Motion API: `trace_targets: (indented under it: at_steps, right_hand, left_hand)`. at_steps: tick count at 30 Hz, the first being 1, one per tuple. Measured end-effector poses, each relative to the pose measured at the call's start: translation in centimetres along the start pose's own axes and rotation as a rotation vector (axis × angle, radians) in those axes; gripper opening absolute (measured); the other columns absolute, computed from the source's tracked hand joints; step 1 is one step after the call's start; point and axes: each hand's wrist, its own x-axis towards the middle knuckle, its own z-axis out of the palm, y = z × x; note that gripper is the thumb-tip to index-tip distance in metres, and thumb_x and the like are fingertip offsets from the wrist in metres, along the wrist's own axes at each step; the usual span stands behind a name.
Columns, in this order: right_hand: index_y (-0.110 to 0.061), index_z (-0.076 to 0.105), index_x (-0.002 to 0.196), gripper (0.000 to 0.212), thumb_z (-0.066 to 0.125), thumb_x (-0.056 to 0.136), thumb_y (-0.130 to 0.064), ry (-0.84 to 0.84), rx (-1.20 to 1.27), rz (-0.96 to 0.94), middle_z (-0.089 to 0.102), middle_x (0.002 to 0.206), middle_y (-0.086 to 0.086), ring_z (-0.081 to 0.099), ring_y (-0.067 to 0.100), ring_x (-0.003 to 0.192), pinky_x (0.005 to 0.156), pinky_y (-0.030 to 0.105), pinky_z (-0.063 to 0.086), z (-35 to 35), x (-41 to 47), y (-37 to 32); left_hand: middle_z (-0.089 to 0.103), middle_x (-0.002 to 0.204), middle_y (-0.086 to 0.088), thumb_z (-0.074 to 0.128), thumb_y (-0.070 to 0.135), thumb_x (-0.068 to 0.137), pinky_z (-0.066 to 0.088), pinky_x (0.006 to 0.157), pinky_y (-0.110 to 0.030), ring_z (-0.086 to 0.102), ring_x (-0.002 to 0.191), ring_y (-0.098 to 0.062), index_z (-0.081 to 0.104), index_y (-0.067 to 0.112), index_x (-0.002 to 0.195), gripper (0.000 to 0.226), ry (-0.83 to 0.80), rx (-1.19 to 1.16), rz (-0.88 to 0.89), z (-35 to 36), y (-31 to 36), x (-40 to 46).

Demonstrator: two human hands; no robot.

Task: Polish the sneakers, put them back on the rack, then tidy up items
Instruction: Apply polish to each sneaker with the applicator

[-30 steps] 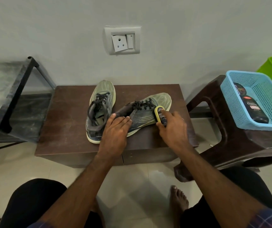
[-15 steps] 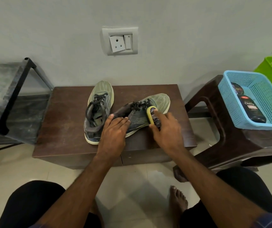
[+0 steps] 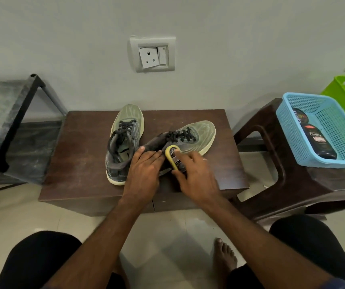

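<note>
Step in hand: polishing, by my judgement; the racking and the tidying are not yet begun.
Left hand point(image 3: 144, 174): my fingers lie flat and spread over the heel end of the right sneaker point(image 3: 188, 138), pressing it to the table point(image 3: 79, 163). They clasp nothing.
Right hand point(image 3: 196, 176): my fingers are closed round the brush point(image 3: 172, 156), its yellow edge just beyond my fingertips, against the sneaker's side.
Left sneaker point(image 3: 123, 142): just beside my left fingers, upright, touching its mate.
Rack point(image 3: 10, 126): well apart to the left of my left hand.
Basket point(image 3: 321, 132): well apart to the right of my right hand, a polish bottle point(image 3: 319, 142) lying in it.
Next move calls for: firm hold-down, strokes kept clear of the laces point(image 3: 180, 135).
</note>
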Motion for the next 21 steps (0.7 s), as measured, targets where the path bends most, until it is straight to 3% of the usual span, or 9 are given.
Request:
trace_targets:
  at_steps: [2,7,12,17,21]
  right_hand:
    - [-0.025,0.047,0.142,0.056,0.067,0.090,-0.033,-0.027,-0.029,0.025,0.053,0.117,0.008,0.054,0.027,0.102,0.083,0.042,0.053,0.2,0.4,0.4]
    - [-0.029,0.049,0.139,0.052,0.067,0.090,-0.037,0.070,-0.076,0.350,0.054,0.116,0.007,0.056,0.030,0.105,0.086,0.041,0.051,-2.0,1.7,3.7]
    - [-0.025,0.050,0.140,0.055,0.069,0.089,-0.033,-0.016,-0.022,0.030,0.054,0.115,0.008,0.055,0.028,0.100,0.083,0.040,0.052,-0.1,0.3,0.2]
    - [-0.029,0.051,0.138,0.053,0.068,0.089,-0.040,0.043,-0.058,0.369,0.055,0.116,0.007,0.057,0.028,0.107,0.087,0.039,0.050,-2.2,1.8,3.5]
    - [-0.024,0.055,0.134,0.053,0.071,0.086,-0.040,0.058,0.118,0.168,0.057,0.114,0.006,0.057,0.023,0.104,0.084,0.037,0.051,-0.7,0.3,-0.2]
  left_hand:
    - [0.072,0.117,-0.007,0.078,-0.002,0.065,0.026,0.113,-0.041,0.063,0.110,-0.023,0.071,0.007,0.114,0.051,-0.014,0.012,0.000,0.0,0.0,0.0]
    - [0.071,0.118,-0.006,0.083,-0.002,0.061,0.025,0.112,-0.040,0.064,0.110,-0.022,0.071,0.008,0.115,0.056,-0.026,-0.006,0.019,-0.2,-0.2,-0.3]
    - [0.071,0.117,-0.006,0.079,-0.003,0.061,0.024,0.114,-0.041,0.063,0.111,-0.023,0.071,0.007,0.114,0.055,-0.019,0.001,-0.005,-0.1,0.0,-0.1]
    - [0.071,0.118,-0.005,0.082,-0.001,0.062,0.025,0.113,-0.040,0.064,0.110,-0.021,0.071,0.009,0.116,0.056,-0.029,0.001,0.005,-0.3,0.0,-0.2]
    - [0.073,0.115,-0.006,0.082,0.001,0.063,0.028,0.109,-0.039,0.066,0.105,-0.022,0.072,0.008,0.113,0.051,0.004,0.012,-0.004,-0.2,0.3,-0.3]
